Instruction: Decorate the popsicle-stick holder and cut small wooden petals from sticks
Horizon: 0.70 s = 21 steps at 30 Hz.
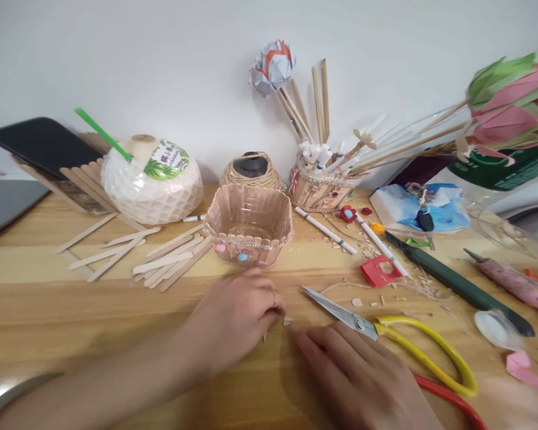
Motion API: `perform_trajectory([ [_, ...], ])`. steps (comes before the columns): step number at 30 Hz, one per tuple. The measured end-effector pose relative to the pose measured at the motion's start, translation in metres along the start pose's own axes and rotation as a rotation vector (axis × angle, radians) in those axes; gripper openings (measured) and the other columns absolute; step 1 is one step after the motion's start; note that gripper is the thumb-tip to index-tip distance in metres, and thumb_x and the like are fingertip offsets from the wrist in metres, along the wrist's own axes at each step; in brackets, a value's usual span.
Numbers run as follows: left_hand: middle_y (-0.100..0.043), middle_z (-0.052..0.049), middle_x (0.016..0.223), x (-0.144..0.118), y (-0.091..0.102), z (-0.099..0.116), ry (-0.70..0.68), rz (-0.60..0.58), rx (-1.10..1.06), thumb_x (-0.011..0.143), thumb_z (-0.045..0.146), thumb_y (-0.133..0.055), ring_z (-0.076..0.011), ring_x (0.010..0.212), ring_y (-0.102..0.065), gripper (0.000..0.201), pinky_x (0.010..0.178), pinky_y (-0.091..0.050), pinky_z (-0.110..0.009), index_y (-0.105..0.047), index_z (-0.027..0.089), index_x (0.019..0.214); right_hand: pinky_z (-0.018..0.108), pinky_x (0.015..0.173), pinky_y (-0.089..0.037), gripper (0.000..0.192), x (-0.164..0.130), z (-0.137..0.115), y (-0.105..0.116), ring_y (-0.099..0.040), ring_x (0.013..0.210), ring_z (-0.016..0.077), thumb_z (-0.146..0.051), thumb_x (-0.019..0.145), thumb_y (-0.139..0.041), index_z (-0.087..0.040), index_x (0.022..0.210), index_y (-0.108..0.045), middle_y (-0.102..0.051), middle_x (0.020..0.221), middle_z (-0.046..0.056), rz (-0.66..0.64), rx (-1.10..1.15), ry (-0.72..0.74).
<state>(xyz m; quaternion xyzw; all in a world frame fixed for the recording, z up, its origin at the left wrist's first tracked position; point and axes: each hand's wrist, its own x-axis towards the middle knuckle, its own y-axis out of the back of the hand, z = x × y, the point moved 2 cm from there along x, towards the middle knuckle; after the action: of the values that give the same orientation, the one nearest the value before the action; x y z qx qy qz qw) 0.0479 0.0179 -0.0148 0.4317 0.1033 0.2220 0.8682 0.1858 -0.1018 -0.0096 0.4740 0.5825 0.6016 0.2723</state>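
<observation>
My left hand (246, 301) is at the middle of the table, just in front of a small basket made of craft sticks (248, 224) with coloured beads on its rim. Its fingers are curled and closed, their tips turned down and hidden. A small wood chip (287, 321) lies beside these fingers. My right hand (363, 379) rests low on the table, its fingers stretched out toward the chip. Behind it lie scissors (358, 323) with one yellow and one red handle, partly covered by the hand; no fingers go through the handles.
Loose craft sticks (173, 260) lie left of the basket, near a white coconut (155, 185) with a green straw. Behind are a twine spool (251, 170) and a decorated holder (318, 191) with markers. A dark green cutter (457, 280), wood scraps and paper flowers (515, 113) are at right.
</observation>
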Motion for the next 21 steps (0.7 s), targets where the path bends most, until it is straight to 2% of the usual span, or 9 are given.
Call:
perform_trajectory([
  [5,-0.068,-0.002,0.083,0.001,0.003,0.001,0.035,-0.009,0.005,0.085,0.012,-0.055,-0.0187,0.087,-0.057,0.016,0.085,-0.043,-0.035,-0.069,0.017,0.082,0.03,0.056,-0.049,0.051,-0.001,0.003,0.008,-0.061,0.066,0.019,-0.02,0.1,-0.013,-0.013,0.095,-0.064,-0.067,0.078,0.007,-0.004,0.009,-0.022],
  [10,-0.067,-0.002,0.082,-0.002,0.012,0.001,0.022,-0.061,0.056,0.086,0.014,-0.052,-0.0194,0.086,-0.057,0.017,0.08,-0.044,-0.034,-0.068,0.017,0.081,0.028,0.052,-0.048,0.046,0.002,0.01,0.011,-0.06,0.069,0.0194,-0.019,0.1,-0.016,-0.016,0.097,-0.062,-0.066,0.083,0.007,0.097,-0.019,-0.042],
  [14,-0.066,-0.002,0.08,-0.002,0.015,0.001,0.022,-0.111,0.09,0.086,0.014,-0.052,-0.0191,0.084,-0.057,0.018,0.076,-0.044,-0.033,-0.068,0.017,0.079,0.034,0.064,-0.052,0.038,0.007,0.011,0.004,-0.059,0.079,0.0228,-0.017,0.098,-0.022,-0.013,0.109,-0.058,-0.064,0.09,0.009,-0.083,0.026,0.016],
  [16,-0.066,-0.001,0.079,-0.002,0.013,0.001,0.035,-0.099,0.093,0.085,0.014,-0.053,-0.0187,0.084,-0.057,0.017,0.078,-0.044,-0.033,-0.067,0.017,0.078,0.036,0.066,-0.053,0.032,0.007,0.01,-0.001,-0.059,0.08,0.0237,-0.015,0.096,-0.028,-0.012,0.11,-0.057,-0.063,0.09,0.009,-0.139,0.019,0.017],
  [21,-0.065,-0.001,0.079,-0.002,0.003,0.004,0.05,-0.054,0.097,0.083,0.02,-0.06,-0.0196,0.085,-0.055,0.01,0.078,-0.043,-0.035,-0.066,0.017,0.076,0.033,0.06,-0.052,0.038,0.006,0.007,-0.005,-0.058,0.073,0.0218,-0.016,0.097,-0.023,-0.012,0.104,-0.06,-0.063,0.083,0.009,-0.053,-0.055,0.021],
])
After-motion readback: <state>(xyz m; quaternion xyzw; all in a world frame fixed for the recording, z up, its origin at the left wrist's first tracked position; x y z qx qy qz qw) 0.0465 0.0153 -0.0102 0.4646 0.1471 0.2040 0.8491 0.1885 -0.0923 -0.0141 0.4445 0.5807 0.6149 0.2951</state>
